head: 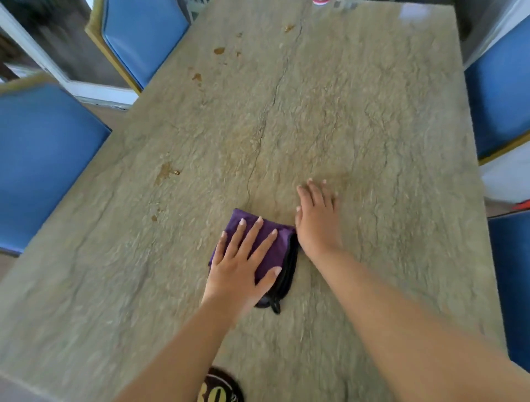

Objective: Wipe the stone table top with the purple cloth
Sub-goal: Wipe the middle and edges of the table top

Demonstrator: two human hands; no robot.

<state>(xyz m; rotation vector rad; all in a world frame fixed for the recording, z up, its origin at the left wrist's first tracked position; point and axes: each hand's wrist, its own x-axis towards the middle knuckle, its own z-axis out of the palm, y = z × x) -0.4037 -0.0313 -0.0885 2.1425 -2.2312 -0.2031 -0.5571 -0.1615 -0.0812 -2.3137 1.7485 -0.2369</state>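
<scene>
A folded purple cloth [279, 246] lies on the stone table top [372, 129], near the middle of its front half. My left hand [243, 264] rests flat on the cloth with fingers spread, covering most of it. My right hand [317, 221] lies palm down on the bare stone just right of the cloth, its edge touching the cloth's right side, fingers apart and holding nothing. Brown stains [165, 170] mark the stone on the left, with more stains [219, 50] farther back.
Blue cushioned chairs stand around the table: one at the left [43, 160], one at the back left [143, 37], two on the right [502, 94]. A dark round object [220, 387] shows at the near edge. Something pink [320, 2] sits at the far end.
</scene>
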